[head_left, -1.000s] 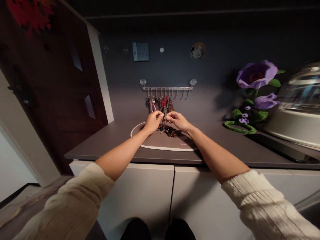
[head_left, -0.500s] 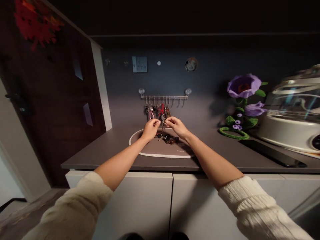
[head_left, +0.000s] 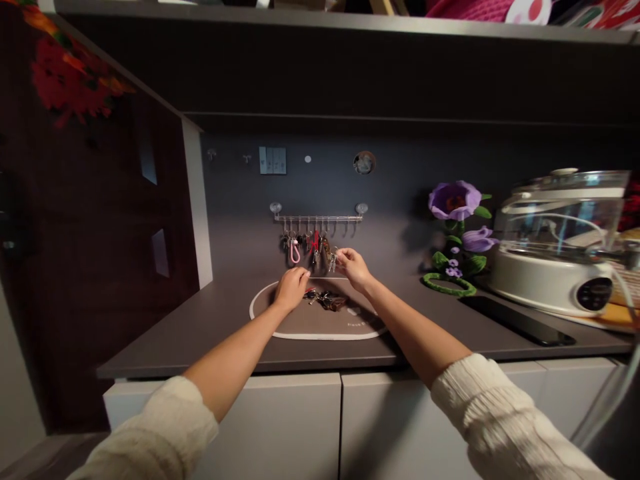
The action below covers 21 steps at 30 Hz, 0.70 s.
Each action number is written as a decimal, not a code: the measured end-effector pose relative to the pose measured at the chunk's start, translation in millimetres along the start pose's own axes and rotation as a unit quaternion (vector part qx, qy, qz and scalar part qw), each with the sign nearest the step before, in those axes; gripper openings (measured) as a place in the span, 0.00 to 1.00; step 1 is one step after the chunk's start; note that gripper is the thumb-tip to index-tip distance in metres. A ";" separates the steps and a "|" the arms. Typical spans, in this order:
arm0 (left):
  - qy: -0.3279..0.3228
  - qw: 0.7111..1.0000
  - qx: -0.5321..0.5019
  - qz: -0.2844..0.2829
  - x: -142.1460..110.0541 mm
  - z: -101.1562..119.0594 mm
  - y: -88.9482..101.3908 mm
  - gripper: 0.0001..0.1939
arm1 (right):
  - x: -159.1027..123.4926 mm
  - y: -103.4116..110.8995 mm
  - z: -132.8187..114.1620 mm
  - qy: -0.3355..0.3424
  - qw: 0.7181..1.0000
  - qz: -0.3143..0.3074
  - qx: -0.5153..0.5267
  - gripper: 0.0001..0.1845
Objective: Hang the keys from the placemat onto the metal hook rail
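My right hand [head_left: 354, 268] pinches a small bunch of keys [head_left: 333, 261] by its ring, just below the hook rail [head_left: 320, 219] on the back wall. My left hand [head_left: 293, 288] hovers lower, over the left part of the oval mat [head_left: 295, 325]. Its fingers are pressed together, and whatever may be between them is hidden. From the rail's left and middle hooks hang several key sets, among them a pink loop [head_left: 295, 252] and a red tag [head_left: 315, 241]. A pile of keys [head_left: 330, 301] lies on the mat between my hands.
Purple knitted flowers [head_left: 455, 200] with a green ring base stand on the right. Beside them are a black phone-like slab [head_left: 520, 321] and a white appliance with a clear top [head_left: 545, 280]. A shelf [head_left: 320, 27] overhangs the counter [head_left: 165, 333]. A dark door [head_left: 110, 267] is on the left.
My hands have moved apart: the right, with the keys, went up toward the rail, while the left dropped away from them. The view has tilted up, showing the shelf.
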<state>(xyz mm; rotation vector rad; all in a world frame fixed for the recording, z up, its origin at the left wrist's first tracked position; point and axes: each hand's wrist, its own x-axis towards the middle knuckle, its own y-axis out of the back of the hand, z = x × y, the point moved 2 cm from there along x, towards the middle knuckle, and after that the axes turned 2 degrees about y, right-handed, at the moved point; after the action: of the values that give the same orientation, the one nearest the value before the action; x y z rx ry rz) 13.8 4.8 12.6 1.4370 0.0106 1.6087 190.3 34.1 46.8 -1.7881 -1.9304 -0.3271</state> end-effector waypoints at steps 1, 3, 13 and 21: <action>0.000 1.000 0.004 -0.002 -0.2 0.0 -0.3 0.13 | 3.8 -0.2 -2.1 -0.004 1.000 0.005 0.004 0.14; 0.003 1.000 0.008 -0.004 -0.5 -0.3 -1.3 0.13 | 12.1 -1.0 -6.9 -0.012 1.000 0.019 0.009 0.11; 0.003 1.000 0.011 -0.013 -1.2 -2.4 -7.2 0.13 | 50.1 -8.8 -22.9 -0.032 0.996 0.077 0.033 0.05; 0.016 1.000 0.015 -0.012 -0.6 -3.4 -8.4 0.13 | 65.5 -13.7 -22.5 -0.058 0.994 0.094 0.024 0.08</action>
<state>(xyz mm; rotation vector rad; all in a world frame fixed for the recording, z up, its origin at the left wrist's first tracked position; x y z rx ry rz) 16.2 11.0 6.4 1.4293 0.0705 1.6168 179.3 78.3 100.8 -1.9779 -1.8116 -0.1141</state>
